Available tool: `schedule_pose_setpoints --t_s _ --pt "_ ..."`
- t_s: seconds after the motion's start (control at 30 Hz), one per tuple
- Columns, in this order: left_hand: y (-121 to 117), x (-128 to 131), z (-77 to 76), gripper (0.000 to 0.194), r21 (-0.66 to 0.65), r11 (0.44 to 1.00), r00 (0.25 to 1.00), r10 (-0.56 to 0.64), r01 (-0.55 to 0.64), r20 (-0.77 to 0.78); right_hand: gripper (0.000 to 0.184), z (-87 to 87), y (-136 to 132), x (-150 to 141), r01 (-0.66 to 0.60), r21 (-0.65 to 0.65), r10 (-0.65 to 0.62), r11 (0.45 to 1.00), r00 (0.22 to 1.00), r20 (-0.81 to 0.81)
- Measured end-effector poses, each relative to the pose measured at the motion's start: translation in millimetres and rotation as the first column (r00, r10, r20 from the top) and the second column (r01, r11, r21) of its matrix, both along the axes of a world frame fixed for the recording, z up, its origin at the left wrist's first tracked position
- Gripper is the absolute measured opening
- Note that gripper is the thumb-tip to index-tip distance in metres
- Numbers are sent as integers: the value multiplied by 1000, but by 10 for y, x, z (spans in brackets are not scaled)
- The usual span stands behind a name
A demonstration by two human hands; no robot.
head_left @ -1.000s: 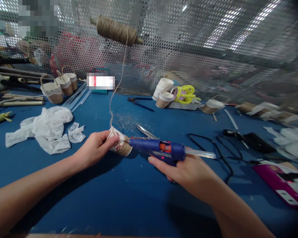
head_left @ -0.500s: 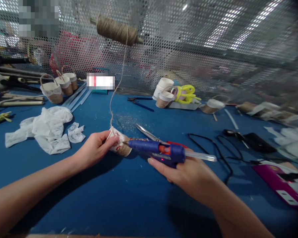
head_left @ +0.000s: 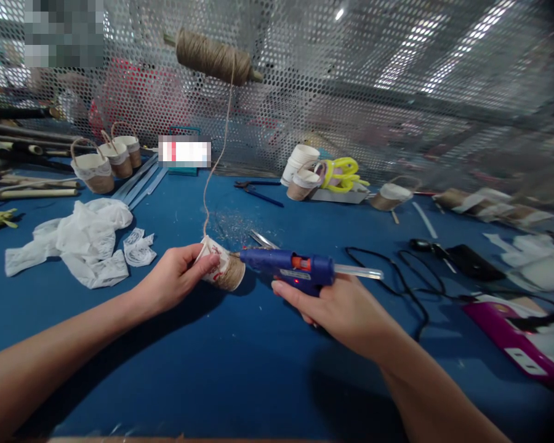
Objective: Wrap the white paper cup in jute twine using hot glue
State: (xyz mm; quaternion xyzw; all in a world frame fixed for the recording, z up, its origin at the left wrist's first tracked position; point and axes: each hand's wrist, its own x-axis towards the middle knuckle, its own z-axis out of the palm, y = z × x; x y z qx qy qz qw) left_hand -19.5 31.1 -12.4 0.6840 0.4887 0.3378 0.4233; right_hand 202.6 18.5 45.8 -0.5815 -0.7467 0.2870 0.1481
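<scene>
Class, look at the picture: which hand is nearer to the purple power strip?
Right. The right hand, gripping the glue gun, is left of the purple power strip; the left hand, pinching the cup, is farther left.

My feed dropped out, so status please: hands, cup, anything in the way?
Left hand holding cup, part-wrapped in twine. Right hand gripping glue gun, nozzle at cup's side. Nothing seen blocking nozzle; scissors partly hidden behind glue gun.
</scene>
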Motion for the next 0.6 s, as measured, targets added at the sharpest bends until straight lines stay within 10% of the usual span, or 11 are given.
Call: schedule_pose_setpoints --t_s 0.6 --pt "0 12 18 37 36 999 999 26 -25 -33 25 36 -46 -13 -70 60 71 996 997 -12"
